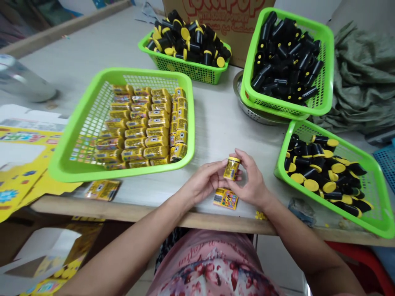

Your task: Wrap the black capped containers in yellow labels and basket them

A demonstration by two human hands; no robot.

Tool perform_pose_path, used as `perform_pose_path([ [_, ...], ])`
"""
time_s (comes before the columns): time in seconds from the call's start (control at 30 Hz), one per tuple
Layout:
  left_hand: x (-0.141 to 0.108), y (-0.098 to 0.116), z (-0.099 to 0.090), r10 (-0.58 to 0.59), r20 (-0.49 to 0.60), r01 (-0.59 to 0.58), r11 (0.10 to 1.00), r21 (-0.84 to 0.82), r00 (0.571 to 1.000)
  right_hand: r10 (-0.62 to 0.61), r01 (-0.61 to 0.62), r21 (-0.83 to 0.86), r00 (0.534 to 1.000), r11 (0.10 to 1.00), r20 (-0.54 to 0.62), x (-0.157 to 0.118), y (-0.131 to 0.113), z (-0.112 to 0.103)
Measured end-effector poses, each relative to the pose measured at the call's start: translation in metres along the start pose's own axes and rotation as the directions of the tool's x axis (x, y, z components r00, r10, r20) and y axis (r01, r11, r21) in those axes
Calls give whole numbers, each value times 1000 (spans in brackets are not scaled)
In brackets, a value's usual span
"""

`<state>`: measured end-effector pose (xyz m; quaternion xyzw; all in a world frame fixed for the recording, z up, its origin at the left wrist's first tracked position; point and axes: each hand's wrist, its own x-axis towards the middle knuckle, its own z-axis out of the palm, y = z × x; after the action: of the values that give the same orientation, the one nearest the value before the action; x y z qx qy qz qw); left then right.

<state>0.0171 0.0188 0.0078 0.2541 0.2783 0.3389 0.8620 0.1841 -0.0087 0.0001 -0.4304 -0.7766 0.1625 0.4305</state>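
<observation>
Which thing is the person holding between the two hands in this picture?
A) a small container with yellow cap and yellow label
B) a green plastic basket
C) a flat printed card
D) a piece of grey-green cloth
A. The left hand and the right hand grip a small yellow-capped container with a yellow label.

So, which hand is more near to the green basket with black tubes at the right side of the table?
The right hand is nearer: it is left of the green basket, not touching it. The left hand is farther left, beyond the yellow-capped container that both hands hold.
</observation>
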Motion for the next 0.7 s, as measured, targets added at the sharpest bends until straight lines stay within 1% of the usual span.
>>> perform_pose_path([
  [0.07, -1, 1, -1, 19, 21, -19, 1000, 10, 1000, -37, 37, 22, 999, 999, 32, 0, -2, -3],
  [0.13, -2, 2, -2, 15, 25, -15, 1000, 23, 1000, -50, 46, 59, 997, 997, 59, 0, -2, -4],
  [0.27, -4, 4, -3, -13, -1, 13, 1000, 18, 1000, -14, 1, 149, 996, 989, 86, -2, 0, -6],
  [0.37, -3, 4, -2, -5, -53, 5, 1000, 8, 999, 3, -18, 148, 995, 989, 104, -2, -1, -7],
  [0.4, -3, 3, -1, 10, -82, -9, 1000, 16, 997, -5, -8, 119, 994, 993, 108, -1, -2, -7],
  [0.47, -2, 2, 0, 79, -163, -69, 995, 71, 984, -53, 51, 26, 993, 998, 102, 0, -3, -6],
  [0.57, 0, -1, 3, 243, -260, -192, 959, 208, 935, -144, 149, -94, 988, 984, 55, 1, -4, -2],
  [0.6, 0, -2, 3, 288, -271, -226, 945, 238, 919, -156, 159, -106, 987, 981, 37, 0, -3, 0],
  [0.63, 0, -2, 4, 307, -264, -244, 938, 246, 914, -153, 153, -103, 988, 983, 16, 0, -3, 1],
  [0.67, 0, -1, 4, 294, -239, -239, 943, 233, 926, -134, 134, -89, 991, 987, -4, 0, -3, 1],
  [0.7, -1, 0, 4, 249, -196, -208, 956, 205, 949, -106, 105, -67, 994, 992, -20, 0, -2, 2],
])
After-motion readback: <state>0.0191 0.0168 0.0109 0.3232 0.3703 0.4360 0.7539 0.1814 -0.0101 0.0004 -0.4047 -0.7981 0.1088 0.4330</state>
